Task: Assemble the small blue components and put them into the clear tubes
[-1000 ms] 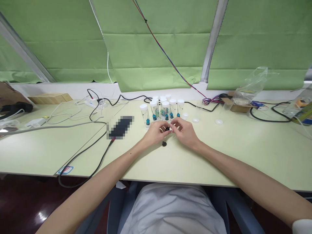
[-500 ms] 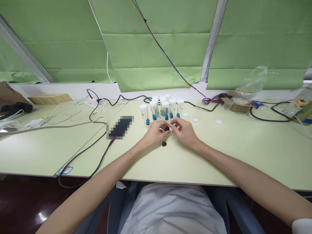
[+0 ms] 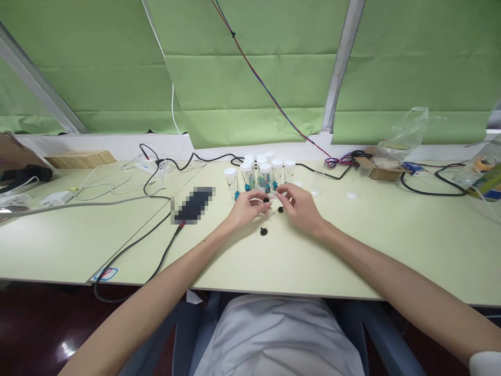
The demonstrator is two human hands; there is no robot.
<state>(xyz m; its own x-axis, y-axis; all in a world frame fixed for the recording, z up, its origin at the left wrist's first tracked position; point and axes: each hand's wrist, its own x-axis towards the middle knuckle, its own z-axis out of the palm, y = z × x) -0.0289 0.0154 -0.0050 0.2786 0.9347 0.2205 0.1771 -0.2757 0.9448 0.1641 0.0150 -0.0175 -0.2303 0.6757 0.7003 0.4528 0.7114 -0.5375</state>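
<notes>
My left hand (image 3: pixel 246 209) and my right hand (image 3: pixel 299 206) meet over the pale green table (image 3: pixel 352 245), fingers pinched together. Between the fingertips is a small black part (image 3: pixel 266 199) with thin pale leads; both hands seem to pinch it. A second small black piece (image 3: pixel 280 209) shows just below the fingertips, and a black round cap (image 3: pixel 263 231) lies on the table closer to me. Just behind the hands stands a cluster of clear vials with white lids (image 3: pixel 260 175), with blue and teal parts inside.
Loose white lids (image 3: pixel 351 196) lie right of the vials. A blurred dark phone (image 3: pixel 193 205) with a black cable lies to the left, beyond it a power strip (image 3: pixel 147 167) and tangled cords. A cardboard box with a plastic bag (image 3: pixel 391 156) sits at the back right.
Both hands have lifted slightly and moved a little toward the vials. A second small black piece now shows below the fingertips.
</notes>
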